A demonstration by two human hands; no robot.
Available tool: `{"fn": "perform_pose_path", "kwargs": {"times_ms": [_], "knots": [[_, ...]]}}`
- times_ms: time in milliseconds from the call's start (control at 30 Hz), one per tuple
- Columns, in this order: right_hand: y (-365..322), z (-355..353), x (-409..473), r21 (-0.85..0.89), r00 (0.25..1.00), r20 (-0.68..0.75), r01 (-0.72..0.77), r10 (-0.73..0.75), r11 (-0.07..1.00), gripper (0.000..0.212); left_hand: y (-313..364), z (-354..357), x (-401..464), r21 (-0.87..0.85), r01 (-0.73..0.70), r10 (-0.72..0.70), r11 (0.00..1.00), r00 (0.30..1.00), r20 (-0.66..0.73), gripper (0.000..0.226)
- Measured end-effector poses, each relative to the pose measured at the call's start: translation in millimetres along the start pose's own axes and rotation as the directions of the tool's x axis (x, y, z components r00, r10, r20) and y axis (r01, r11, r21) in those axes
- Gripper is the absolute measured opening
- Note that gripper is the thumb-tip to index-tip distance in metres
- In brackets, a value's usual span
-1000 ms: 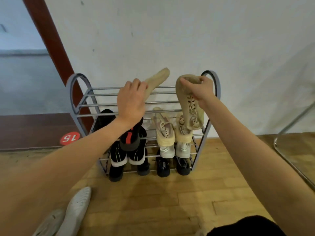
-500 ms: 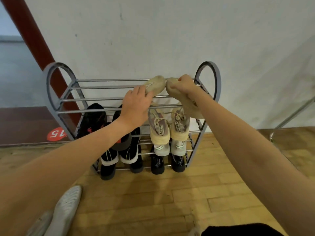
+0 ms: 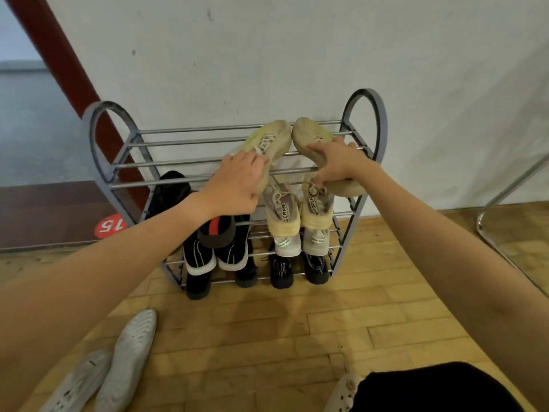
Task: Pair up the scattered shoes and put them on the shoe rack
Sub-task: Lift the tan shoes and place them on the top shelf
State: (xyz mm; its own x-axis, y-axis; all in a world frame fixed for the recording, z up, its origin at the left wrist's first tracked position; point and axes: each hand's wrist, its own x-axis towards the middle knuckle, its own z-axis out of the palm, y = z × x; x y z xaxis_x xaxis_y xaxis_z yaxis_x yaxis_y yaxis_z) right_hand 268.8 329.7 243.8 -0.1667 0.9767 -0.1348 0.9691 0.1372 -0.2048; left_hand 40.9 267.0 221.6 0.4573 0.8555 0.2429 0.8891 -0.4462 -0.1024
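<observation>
A grey metal shoe rack (image 3: 98, 150) stands against the white wall. Two worn beige sneakers lie side by side on the right half of its top shelf, toes toward the wall. My left hand (image 3: 234, 185) grips the heel of the left beige sneaker (image 3: 269, 141). The right beige sneaker (image 3: 312, 141) rests under my right hand (image 3: 338, 163), which holds its heel end. Lower shelves carry a cream pair (image 3: 297, 209), black shoes (image 3: 214, 257) and dark shoes (image 3: 294, 269) at the bottom.
Two white shoes (image 3: 118, 361) lie on the wooden floor at lower left. A pale clog (image 3: 341, 394) shows beside my dark-clothed knee at the bottom right. A metal tube frame (image 3: 505, 191) stands at right. A red floor sticker (image 3: 110, 226) marks the left.
Both beige sneakers, held up in the air a second ago, have come down onto the top shelf and now lie flat. My hands slid back to their heels.
</observation>
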Motion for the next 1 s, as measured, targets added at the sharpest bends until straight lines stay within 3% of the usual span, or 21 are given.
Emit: {"fn": "perform_pose_path", "kwargs": {"times_ms": [167, 267, 467, 600, 700, 767, 900, 1000], "knots": [[1.8, 6.9, 3.7, 0.175, 0.978, -0.211, 0.046, -0.008, 0.983, 0.078, 8.9, 5.1, 6.1, -0.129, 0.053, -0.061, 0.99, 0.996, -0.063, 0.068], [10.5, 1.9, 8.4, 0.121, 0.956, -0.292, 0.006, 0.029, 0.993, 0.072, 16.5, 7.0, 21.2, -0.165, 0.069, -0.09, 0.984, 0.988, -0.123, 0.064], [23.7, 0.4, 15.6, 0.015, 0.966, -0.257, -0.024, 0.027, 1.0, 0.055, 31.9, 10.2, 61.6, -0.094, 0.057, -0.069, 0.994, 0.99, -0.123, 0.056], [21.3, 10.2, 13.4, -0.155, 0.929, -0.368, -0.007, -0.052, 0.988, 0.035, 38.0, 15.9, 69.3, -0.131, 0.048, -0.068, 0.99, 0.986, -0.154, 0.055], [16.9, 25.7, 1.5, -0.229, 0.898, -0.425, 0.012, -0.111, 0.973, 0.04, 33.3, 15.0, 61.7, -0.209, 0.044, -0.079, 0.977, 0.984, -0.162, 0.061], [10.2, 39.9, -12.1, -0.236, 0.859, -0.484, 0.059, -0.17, 0.97, 0.048, 28.4, 14.5, 49.6, -0.23, 0.02, -0.071, 0.973, 0.974, -0.215, 0.053], [-11.8, 80.2, -46.7, -0.26, 0.686, -0.626, 0.264, -0.37, 0.929, 0.047, 21.3, 19.4, 0.5, -0.237, 0.054, -0.136, 0.97, 0.928, -0.347, 0.039], [-38.9, 115.1, -75.3, -0.26, 0.666, -0.585, 0.387, -0.463, 0.885, 0.038, 9.0, 32.2, -55.7, -0.257, 0.126, -0.208, 0.958, 0.925, -0.32, 0.035]]}}
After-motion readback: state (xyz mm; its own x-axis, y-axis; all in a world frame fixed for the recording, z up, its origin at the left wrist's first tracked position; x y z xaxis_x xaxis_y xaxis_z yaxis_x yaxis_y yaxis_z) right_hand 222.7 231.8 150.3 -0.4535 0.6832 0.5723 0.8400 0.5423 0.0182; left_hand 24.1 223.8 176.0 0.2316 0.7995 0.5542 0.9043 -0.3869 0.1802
